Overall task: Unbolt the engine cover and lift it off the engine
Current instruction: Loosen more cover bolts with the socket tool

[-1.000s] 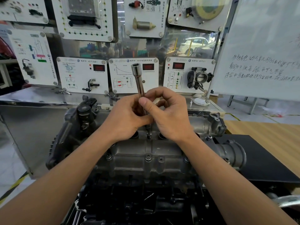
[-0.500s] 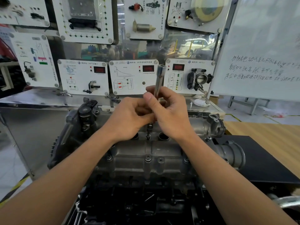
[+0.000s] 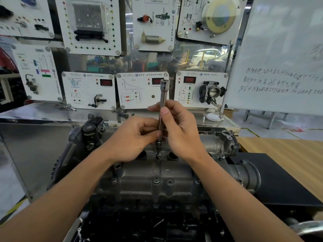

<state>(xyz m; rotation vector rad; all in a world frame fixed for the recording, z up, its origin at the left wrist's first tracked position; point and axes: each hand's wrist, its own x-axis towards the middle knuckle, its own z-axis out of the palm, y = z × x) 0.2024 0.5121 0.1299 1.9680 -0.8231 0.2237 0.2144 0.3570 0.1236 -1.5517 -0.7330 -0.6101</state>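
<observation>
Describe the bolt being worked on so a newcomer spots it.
Start at the grey engine cover. Two round holes open in its top; the bolt stands between them. Alone among the cover's bolts, it is under the tip of the long steel tool held by the left hand and right hand.

Your one view comes from the camera on your head, looking forward and down from close above the engine (image 3: 157, 175). It faces the wall of display boards (image 3: 139, 91) straight on. The socket bar (image 3: 164, 95) held by your left hand (image 3: 134, 138) and right hand (image 3: 181, 131) sits near the middle; your forearms run in from the bottom corners, a whiteboard (image 3: 279, 55) fills the right edge
</observation>
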